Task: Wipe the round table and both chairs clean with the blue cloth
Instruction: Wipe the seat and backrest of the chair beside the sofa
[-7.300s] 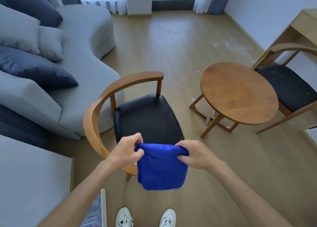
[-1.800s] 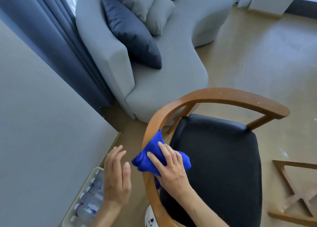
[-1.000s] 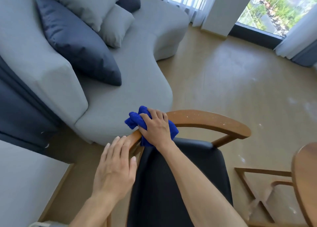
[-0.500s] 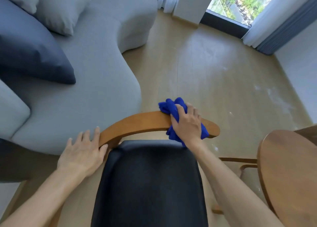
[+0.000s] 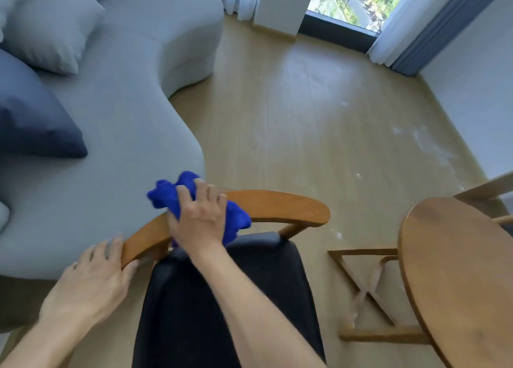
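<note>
A wooden chair with a black seat (image 5: pixel 222 298) stands right below me, its curved backrest rail (image 5: pixel 280 203) running from lower left to right. My right hand (image 5: pixel 201 217) presses the bunched blue cloth (image 5: pixel 166 195) onto the middle of that rail. My left hand (image 5: pixel 91 278) rests on the rail's left end, fingers spread over it. The round wooden table (image 5: pixel 458 270) is at the right edge. Behind it, only a wooden arm of the second chair (image 5: pixel 488 187) shows.
A grey curved sofa (image 5: pixel 116 134) with a dark cushion (image 5: pixel 33 126) and a light cushion (image 5: pixel 52 31) sits close behind the chair on the left. Wooden floor (image 5: pixel 319 117) stretches to the window and curtains. The table's crossed wooden base (image 5: pixel 366 292) stands beside the chair.
My right hand has slid the cloth back to the left along the backrest rail, away from its right end. My left hand stays on the rail's left end.
</note>
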Action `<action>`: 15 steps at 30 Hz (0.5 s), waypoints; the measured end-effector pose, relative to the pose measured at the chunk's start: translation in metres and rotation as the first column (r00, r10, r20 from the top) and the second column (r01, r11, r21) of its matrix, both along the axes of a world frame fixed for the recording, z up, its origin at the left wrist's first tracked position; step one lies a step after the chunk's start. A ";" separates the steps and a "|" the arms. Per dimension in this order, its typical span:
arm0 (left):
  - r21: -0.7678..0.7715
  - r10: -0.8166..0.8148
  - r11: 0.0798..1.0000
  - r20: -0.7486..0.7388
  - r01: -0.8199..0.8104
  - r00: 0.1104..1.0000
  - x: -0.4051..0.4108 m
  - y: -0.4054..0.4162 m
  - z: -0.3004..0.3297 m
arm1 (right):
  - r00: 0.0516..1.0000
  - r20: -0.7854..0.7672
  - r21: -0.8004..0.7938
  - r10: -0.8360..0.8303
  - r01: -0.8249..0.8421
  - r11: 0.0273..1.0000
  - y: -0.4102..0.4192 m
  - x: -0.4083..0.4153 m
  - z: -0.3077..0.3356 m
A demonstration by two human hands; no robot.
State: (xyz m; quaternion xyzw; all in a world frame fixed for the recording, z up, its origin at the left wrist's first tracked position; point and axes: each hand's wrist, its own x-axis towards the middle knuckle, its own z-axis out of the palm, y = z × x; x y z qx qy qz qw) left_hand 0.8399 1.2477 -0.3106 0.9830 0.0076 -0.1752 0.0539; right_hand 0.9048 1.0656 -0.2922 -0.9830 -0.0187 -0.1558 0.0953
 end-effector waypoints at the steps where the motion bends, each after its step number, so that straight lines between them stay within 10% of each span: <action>1: -0.012 0.010 1.000 0.013 -0.010 1.000 0.001 0.001 -0.005 | 0.992 -0.013 0.003 0.124 -0.124 0.992 0.020 -0.004 -0.002; 5: 0.022 -0.011 1.000 0.087 0.010 0.996 0.001 0.014 -0.033 | 0.944 0.060 -0.055 0.326 -0.323 0.945 -0.037 -0.006 -0.002; 15: 0.027 -0.030 0.999 0.082 0.028 0.996 0.004 0.025 -0.052 | 0.839 -0.114 0.116 -0.532 0.543 0.832 -0.262 -0.027 0.003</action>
